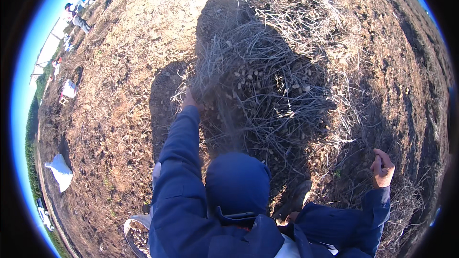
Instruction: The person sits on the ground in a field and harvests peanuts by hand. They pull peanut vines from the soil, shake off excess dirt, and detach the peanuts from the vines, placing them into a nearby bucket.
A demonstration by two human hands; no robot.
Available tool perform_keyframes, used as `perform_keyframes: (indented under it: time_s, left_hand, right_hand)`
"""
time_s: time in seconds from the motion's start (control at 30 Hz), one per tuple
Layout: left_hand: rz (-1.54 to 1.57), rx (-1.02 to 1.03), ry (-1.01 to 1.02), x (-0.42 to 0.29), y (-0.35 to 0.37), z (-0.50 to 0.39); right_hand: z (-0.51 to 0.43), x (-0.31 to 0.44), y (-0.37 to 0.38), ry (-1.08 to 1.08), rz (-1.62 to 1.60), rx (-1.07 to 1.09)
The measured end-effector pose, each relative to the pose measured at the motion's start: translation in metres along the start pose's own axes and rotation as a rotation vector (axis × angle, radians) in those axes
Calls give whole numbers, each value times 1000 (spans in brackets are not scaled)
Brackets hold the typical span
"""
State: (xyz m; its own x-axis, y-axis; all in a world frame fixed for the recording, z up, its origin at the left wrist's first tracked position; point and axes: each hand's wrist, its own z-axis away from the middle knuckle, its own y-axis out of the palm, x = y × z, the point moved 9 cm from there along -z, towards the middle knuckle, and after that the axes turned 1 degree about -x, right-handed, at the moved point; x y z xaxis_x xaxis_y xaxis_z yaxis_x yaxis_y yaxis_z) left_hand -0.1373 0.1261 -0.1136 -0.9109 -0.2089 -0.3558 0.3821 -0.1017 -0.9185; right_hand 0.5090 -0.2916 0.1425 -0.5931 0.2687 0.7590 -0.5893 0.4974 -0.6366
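Note:
Dry peanut plants [258, 96] with pods lie heaped before me, partly in my shadow. At the heap's left edge, my left hand [190, 101] grips a bunch of dry peanut vines [215, 71]; its fingertips are partly hidden among the stems. Blurred dust shows beneath the bunch. My right hand [383, 169] is off to the right over the ground, apart from the heap, its fingers curled with nothing visible in them. By my left side at the bottom, a container [126, 230] holds peanut pods [139, 235]. A rounded dark blue cloth shape [237, 182] covers part of the near view.
Dry soil with plant litter [111, 114] surrounds the heap. A white sack [61, 172] lies at left, with another white bag [69, 89] farther up. A person [76, 18] stands at the far upper left. A white vehicle [43, 215] is at the lower left edge.

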Motion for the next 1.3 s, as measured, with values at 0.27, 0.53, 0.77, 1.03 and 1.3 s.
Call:
perform_keyframes:
  time_s: [0.27,0.53,0.77,1.03,1.3]
  left_hand:
    - [104,-85,54,20,-22,-7]
    - [959,23,91,42,-84,45]
    - [950,-110,-75,113,-130,79]
    - [465,-635,105,109,-219,147]
    - [-128,-507,-66,162,-285,127]
  right_hand:
    - [-10,17,26,13,4,65]
    - [-1,26,34,7,-52,154]
    - [6,25,23,-4,-93,168]
    - [6,48,36,-89,-69,223]
    - [10,53,30,-85,-146,235]
